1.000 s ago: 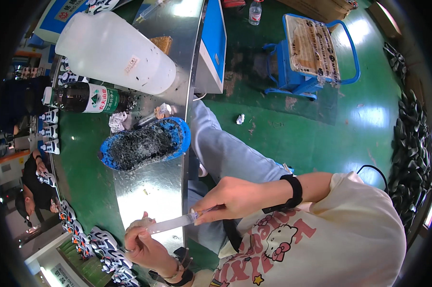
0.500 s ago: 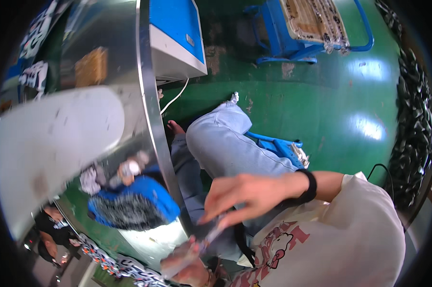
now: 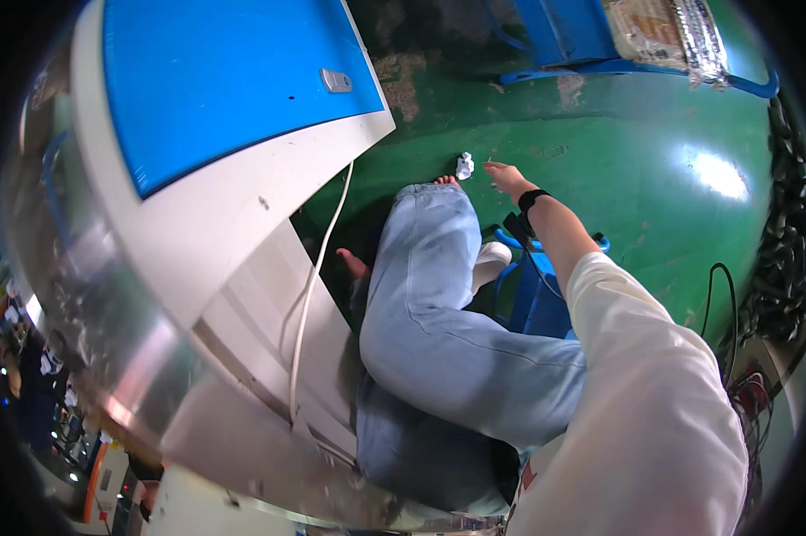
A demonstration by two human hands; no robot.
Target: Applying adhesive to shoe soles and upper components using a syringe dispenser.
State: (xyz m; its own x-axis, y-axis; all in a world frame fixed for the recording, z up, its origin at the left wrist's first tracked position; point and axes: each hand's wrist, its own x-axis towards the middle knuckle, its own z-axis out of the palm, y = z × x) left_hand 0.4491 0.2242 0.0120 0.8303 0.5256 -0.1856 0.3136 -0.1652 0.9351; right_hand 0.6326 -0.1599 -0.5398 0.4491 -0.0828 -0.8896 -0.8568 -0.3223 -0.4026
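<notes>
My right hand (image 3: 507,178), with a black band at the wrist, reaches far out low over the green floor. Its fingers look stretched out, and I see nothing clearly held in them. Small pale bits show beside the fingertips, too small to name. Just left of the hand, a crumpled white scrap (image 3: 464,165) lies near my bare toes. My left hand does not show.
A white cabinet with a blue top (image 3: 242,80) stands at the left, a white cable (image 3: 319,259) hanging down it. Under my leg is a blue stool (image 3: 541,299). A blue trolley (image 3: 563,36) stands far off, black pieces (image 3: 782,232) line the right.
My right hand has moved from before my body out over the floor. My left hand has left the view. The view has swung toward the blue-topped cabinet; the metal table has shifted left.
</notes>
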